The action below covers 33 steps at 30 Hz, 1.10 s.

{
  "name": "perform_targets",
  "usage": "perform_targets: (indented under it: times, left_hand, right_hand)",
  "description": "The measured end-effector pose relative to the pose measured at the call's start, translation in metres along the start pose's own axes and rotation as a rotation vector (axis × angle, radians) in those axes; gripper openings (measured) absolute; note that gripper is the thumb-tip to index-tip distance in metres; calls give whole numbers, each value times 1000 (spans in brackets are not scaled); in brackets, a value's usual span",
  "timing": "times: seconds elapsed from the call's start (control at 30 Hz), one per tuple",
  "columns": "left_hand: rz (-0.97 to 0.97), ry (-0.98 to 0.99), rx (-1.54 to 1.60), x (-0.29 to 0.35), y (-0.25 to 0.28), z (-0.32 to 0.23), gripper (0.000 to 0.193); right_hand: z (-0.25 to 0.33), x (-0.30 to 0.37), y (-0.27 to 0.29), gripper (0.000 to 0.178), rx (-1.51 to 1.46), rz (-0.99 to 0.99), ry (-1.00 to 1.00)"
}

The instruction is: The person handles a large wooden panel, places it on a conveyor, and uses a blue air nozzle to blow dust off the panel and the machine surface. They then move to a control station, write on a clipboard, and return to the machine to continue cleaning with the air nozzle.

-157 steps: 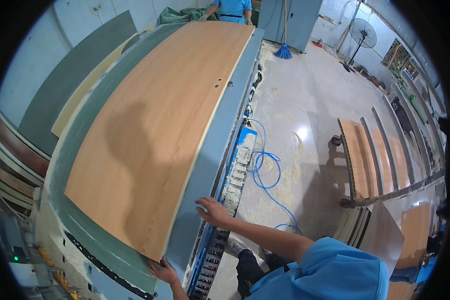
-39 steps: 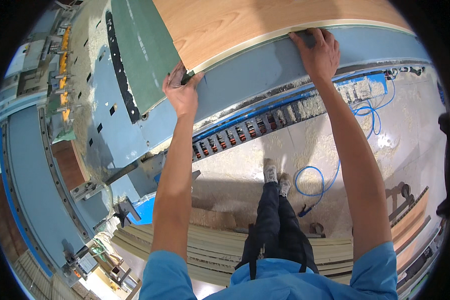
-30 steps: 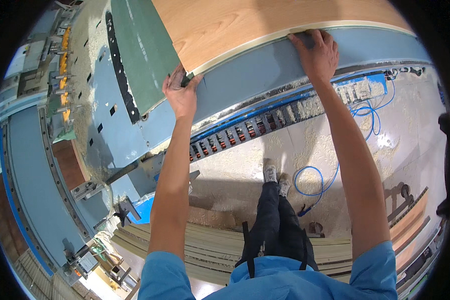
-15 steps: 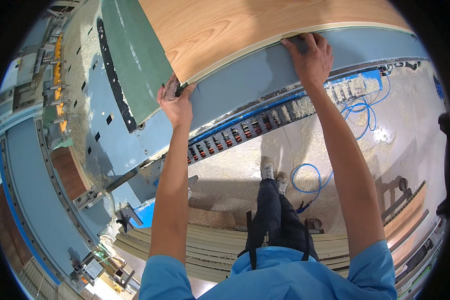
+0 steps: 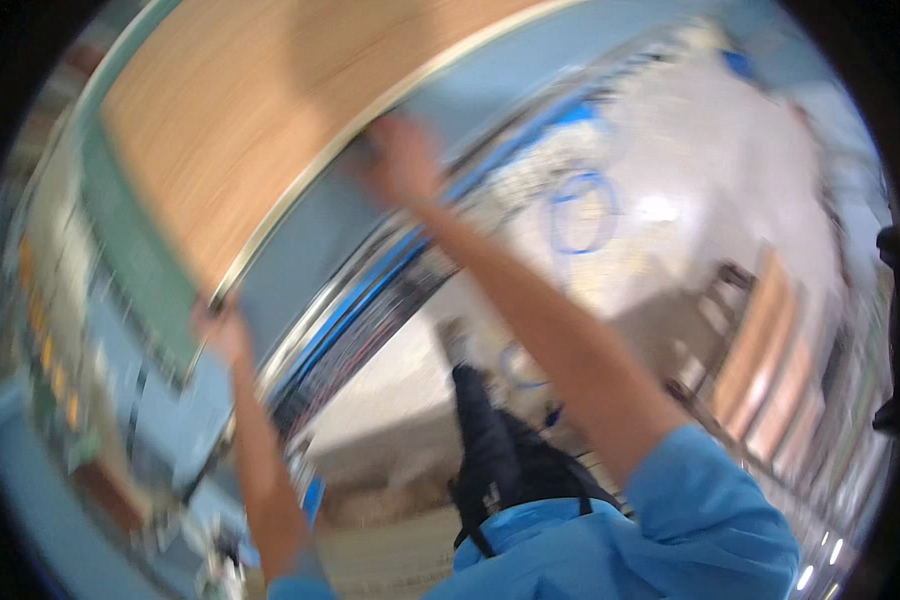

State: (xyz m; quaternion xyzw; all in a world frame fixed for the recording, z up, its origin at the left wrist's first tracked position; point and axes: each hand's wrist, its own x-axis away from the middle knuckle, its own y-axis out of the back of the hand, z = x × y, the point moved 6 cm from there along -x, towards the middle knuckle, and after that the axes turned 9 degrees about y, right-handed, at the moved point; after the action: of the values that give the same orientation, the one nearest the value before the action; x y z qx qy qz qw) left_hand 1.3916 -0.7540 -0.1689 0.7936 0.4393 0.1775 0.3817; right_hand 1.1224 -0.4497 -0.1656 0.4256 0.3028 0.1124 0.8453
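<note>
A large light wood-grain panel (image 5: 220, 130) with a pale edge lies on a green sheet (image 5: 135, 210) over a blue-grey machine bed (image 5: 310, 230). At the panel's near left corner my left hand (image 5: 225, 332) is closed, its thumb and fingers about the corner. Farther along the same edge, to the right, is my right hand (image 5: 402, 165), its fingertips against or just beside the panel's edge. Motion smears its fingers, so I cannot make out their grip.
A slotted rail (image 5: 355, 340) with a blue strip runs along the bed's near side. Pale shavings and a coiled blue hose (image 5: 582, 212) lie on the floor (image 5: 660, 240). Wood-coloured boards (image 5: 760, 350) stand at the right, and stacked pale boards (image 5: 380, 555) lie close to me.
The view has swung round and blurred, so the panel and both hands appear farther left, with the panel's edge more slanted. Both hands stay along the panel's near edge.
</note>
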Motion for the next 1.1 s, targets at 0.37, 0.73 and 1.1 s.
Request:
perform_targets:
  times: [0.37,0.73,1.1]
  left_hand:
    - [-77,-431,47,67,-48,-61,68]
    - [1352,641,-107,377,-398,-261,61]
    - [1231,605,112,344,-587,-566,46]
  right_hand:
    - [-154,423,206,50,-404,755,-666]
    - [-406,810,461,45,358,552,-1756]
    - [-751,178,440,40,-592,-55,-884]
